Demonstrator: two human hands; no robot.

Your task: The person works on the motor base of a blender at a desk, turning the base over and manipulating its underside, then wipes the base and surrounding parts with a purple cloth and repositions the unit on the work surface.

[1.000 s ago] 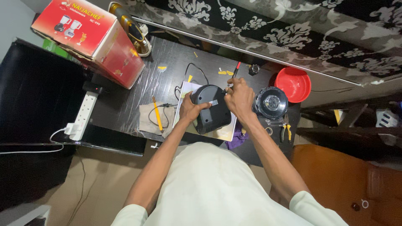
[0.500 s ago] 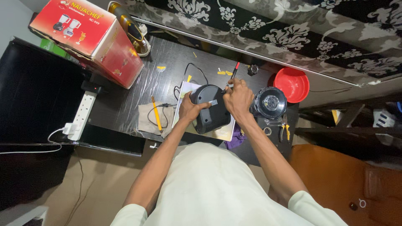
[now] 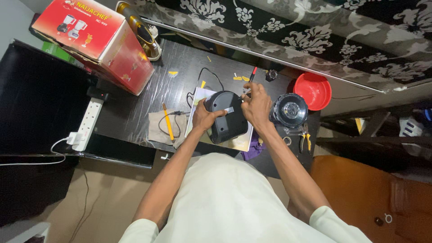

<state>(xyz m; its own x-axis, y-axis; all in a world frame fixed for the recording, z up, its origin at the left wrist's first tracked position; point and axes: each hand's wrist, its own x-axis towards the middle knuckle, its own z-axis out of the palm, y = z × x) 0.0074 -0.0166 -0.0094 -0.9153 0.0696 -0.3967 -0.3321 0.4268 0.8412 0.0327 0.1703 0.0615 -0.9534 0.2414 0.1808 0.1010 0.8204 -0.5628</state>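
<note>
Black plastic fills the middle of the scene: a rounded appliance base (image 3: 227,116) lies on a pale sheet (image 3: 200,96) at the centre of the dark tabletop (image 3: 130,112). The left hand (image 3: 206,118) is closed around the base's nine o'clock side, fingers wrapped onto its upper edge. The right hand (image 3: 257,105) sits at the base's two o'clock corner, fingers curled shut around a slim tool whose red tip (image 3: 254,72) points toward twelve o'clock; what the tool's other end touches is hidden by the fingers.

At three o'clock from the base, just beside the right hand, stands a dark round blender part (image 3: 289,110), and beyond it at two o'clock a red bowl (image 3: 312,90). Below the blender part, at four o'clock, lie pliers with yellow handles (image 3: 304,140). At nine o'clock from the base a yellow pencil (image 3: 168,122) rests on a grey cloth (image 3: 158,130), with a black cable (image 3: 198,83) looping from the base toward eleven o'clock. Farther toward nine o'clock a white power strip (image 3: 86,123) lies at the tabletop's edge, and at ten o'clock stands a red cardboard box (image 3: 96,40) picturing blenders. Small yellow scraps (image 3: 173,73) dot the tabletop near twelve o'clock.
</note>
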